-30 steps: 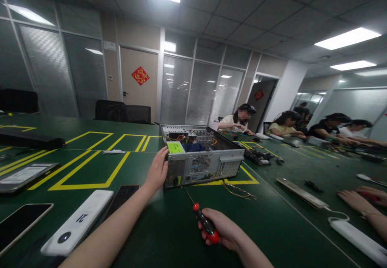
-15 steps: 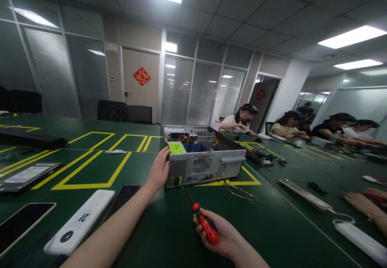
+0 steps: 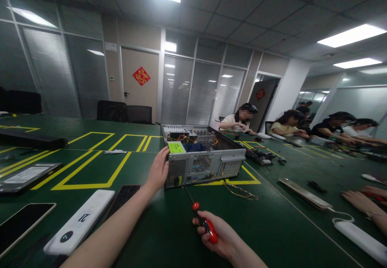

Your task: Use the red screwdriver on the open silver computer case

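Low and Steady Work

My right hand [image 3: 218, 232] wraps a glossy red-and-black screwdriver [image 3: 211, 229], its slim shaft angled to the lower edge of the computer case [image 3: 215, 166]; whether it's seated I can't tell. I take this for driver work at that edge; the next move calls for an aligned shaft, firmly braced. My left hand [image 3: 158, 169] lies flat against the case's side. The boxy, perforated metal case sits uncovered on the green desk [image 3: 169, 227].
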`<action>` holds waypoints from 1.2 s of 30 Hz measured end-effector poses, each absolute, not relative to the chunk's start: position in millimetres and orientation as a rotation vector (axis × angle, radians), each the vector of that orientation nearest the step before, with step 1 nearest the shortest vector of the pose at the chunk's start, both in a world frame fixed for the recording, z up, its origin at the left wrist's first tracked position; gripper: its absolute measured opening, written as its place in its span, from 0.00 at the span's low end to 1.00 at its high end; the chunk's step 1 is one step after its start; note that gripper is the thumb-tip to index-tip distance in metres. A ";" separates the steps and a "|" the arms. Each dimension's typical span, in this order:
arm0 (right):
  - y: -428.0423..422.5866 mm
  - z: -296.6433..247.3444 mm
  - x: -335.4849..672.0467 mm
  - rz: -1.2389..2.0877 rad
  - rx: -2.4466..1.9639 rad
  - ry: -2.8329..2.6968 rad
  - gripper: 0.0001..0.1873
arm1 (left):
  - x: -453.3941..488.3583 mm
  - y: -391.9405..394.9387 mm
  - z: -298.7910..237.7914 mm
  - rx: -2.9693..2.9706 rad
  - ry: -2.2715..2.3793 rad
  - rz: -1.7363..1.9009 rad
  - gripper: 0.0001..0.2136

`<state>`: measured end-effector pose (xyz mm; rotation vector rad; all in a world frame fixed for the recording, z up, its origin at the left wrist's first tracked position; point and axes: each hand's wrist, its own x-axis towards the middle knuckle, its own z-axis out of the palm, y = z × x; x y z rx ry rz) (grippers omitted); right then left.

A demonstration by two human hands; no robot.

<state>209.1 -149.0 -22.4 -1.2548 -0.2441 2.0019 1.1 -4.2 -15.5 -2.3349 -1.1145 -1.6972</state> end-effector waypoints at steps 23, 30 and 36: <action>-151.1 -22.6 205.7 1.971 -1.310 -0.336 0.16 | 1.0 -3.5 -16.1 -2.341 -1.096 -1.717 0.20; -150.3 -21.4 209.1 1.938 -1.204 -0.272 0.17 | 0.9 -4.8 -14.8 -2.349 -1.110 -1.712 0.20; -150.0 -23.4 206.7 1.923 -1.246 -0.341 0.03 | 1.2 -6.4 -13.7 -2.336 -1.114 -1.704 0.20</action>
